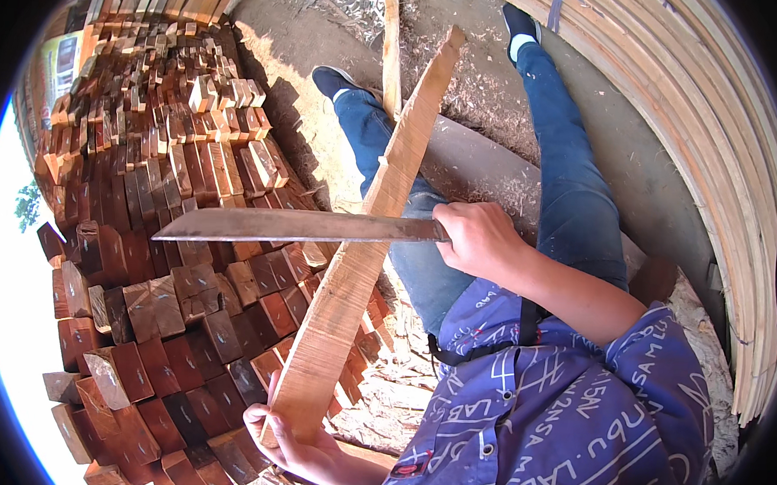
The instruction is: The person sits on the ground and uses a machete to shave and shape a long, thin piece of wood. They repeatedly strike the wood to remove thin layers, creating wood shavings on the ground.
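A long wooden board (362,250), narrowing to a blunt point at its far end, slants across the middle of the view. My left hand (297,442) grips its near, wider end, thumb on the face and fingers round the edge. In my right hand (478,239) is a machete (298,226), held in a closed fist around its handle, which the fingers mostly hide. The long, dull blade points left and lies across the board in this view; whether it touches the wood I cannot tell.
Stacked reddish-brown wood blocks (202,338) fill the left side. Long pale planks (698,109) are piled at the right. Another wood strip (391,56) stands beyond the board, near my outstretched legs. Wood shavings (478,82) litter the ground, and a log (487,160) lies beneath my legs.
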`<action>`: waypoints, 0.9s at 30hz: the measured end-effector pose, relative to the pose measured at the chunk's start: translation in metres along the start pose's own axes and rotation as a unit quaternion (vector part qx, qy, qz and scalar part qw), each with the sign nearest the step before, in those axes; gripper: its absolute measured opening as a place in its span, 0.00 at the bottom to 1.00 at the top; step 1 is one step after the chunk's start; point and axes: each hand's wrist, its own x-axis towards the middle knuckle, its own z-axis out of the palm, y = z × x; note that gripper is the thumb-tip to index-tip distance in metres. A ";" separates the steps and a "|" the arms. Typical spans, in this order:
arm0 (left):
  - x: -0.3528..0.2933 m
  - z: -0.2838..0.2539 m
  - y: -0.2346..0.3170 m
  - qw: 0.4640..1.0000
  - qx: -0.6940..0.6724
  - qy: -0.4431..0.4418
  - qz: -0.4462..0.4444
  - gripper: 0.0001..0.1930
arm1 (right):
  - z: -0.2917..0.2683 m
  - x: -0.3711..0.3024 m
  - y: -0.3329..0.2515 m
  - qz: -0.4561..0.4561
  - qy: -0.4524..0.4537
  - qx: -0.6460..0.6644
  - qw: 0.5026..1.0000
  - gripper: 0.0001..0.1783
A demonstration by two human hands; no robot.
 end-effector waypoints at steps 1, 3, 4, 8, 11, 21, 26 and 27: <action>-0.001 0.000 0.001 1.000 0.001 -0.001 0.001 0.13 | 0.001 0.000 0.001 -0.007 0.013 0.001 1.000 0.08; -0.003 0.000 0.002 1.000 0.005 -0.004 0.003 0.13 | 0.006 0.004 0.008 -0.022 0.040 0.005 0.999 0.09; -0.004 0.000 0.003 1.000 0.006 -0.005 0.006 0.13 | 0.011 0.010 0.035 0.023 0.038 -0.009 0.999 0.10; -0.003 0.000 0.004 1.000 0.003 -0.002 0.009 0.13 | 0.007 0.021 0.077 0.112 0.006 -0.090 0.990 0.08; -0.001 0.002 0.000 1.000 0.000 0.001 0.007 0.13 | 0.004 0.013 0.051 0.084 -0.010 -0.068 0.994 0.08; -0.002 0.006 0.003 1.000 -0.005 -0.023 0.018 0.13 | 0.006 0.026 0.082 0.124 0.017 -0.084 0.989 0.09; 0.004 0.005 0.001 1.000 -0.011 -0.010 0.017 0.13 | -0.009 0.022 0.034 0.127 -0.028 -0.063 0.989 0.12; 0.003 0.005 0.002 1.000 -0.011 -0.012 0.017 0.13 | -0.008 0.018 0.023 0.085 -0.006 -0.033 0.996 0.12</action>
